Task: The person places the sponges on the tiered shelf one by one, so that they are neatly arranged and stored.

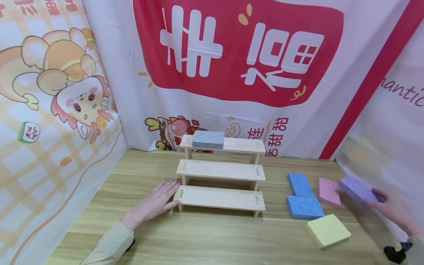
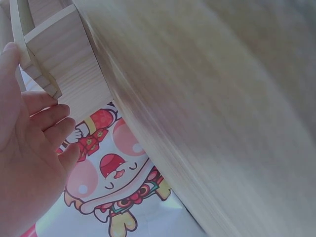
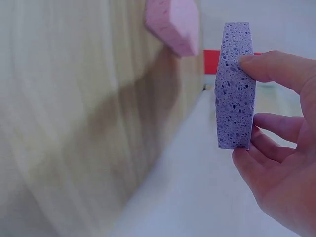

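My right hand (image 1: 394, 209) pinches a purple sponge (image 1: 359, 189) by its end, thumb on one side and fingers on the other. Held above the table, the sponge (image 3: 235, 86) shows its porous narrow side in the right wrist view. Beside the left end of a three-step wooden display stand (image 1: 220, 169) rests my left hand (image 1: 155, 198), fingers extended, fingertips at the lower steps. In the left wrist view that hand (image 2: 39, 148) touches the stand's end. A grey-blue sponge (image 1: 208, 139) lies on the left part of the top step.
Right of the stand lie two blue sponges (image 1: 299, 184) (image 1: 304, 207), a pink sponge (image 1: 329, 192) and a pale yellow sponge (image 1: 328, 230) on the wooden table (image 1: 212, 239). Printed cloth (image 1: 232, 95) hangs behind the table and along both sides.
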Demonstrator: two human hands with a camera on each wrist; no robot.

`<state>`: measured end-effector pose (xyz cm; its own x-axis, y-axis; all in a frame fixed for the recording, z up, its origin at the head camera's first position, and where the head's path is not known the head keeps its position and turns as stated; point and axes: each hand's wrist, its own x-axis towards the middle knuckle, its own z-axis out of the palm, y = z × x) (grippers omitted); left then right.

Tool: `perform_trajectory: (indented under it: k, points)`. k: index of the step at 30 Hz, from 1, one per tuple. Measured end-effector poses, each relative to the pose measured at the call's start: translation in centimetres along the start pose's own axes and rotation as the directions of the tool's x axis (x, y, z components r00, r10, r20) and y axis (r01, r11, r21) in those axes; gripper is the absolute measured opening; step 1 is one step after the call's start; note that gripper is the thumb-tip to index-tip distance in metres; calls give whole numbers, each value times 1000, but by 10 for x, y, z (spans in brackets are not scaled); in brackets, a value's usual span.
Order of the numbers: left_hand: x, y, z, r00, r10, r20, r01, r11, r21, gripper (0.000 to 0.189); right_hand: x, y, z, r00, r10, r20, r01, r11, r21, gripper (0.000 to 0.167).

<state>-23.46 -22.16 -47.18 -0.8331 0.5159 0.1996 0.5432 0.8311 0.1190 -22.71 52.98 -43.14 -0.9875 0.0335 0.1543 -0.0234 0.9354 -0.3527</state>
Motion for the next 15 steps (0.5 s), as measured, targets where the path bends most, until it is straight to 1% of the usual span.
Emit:
perform_trajectory:
  k: [3,7,9,12,15]
  points:
    - [0,0,0,1000,-2,6,2,1000,0,74,2,-8,-5,999,-27,-31,26,1000,-7,72]
    - [0,1,-1,1000,-3,5,3,1000,2,74,6,-21,-10,998,-40,-47,40,999,-14,70]
    - [0,1,-1,1000,-1,4,1,1000,4,74,8,-26,-12,997,-60,-53,60,998,-4,69]
    - [0,1,-1,1000,2,-1,-2,1000,7,74,12,-32,-15,994,-93,-50,93,996,6,67]
    - [0,1,-1,1000,6,-6,-6,1000,9,73,16,-41,-19,994,-107,-24,107,994,5,67]
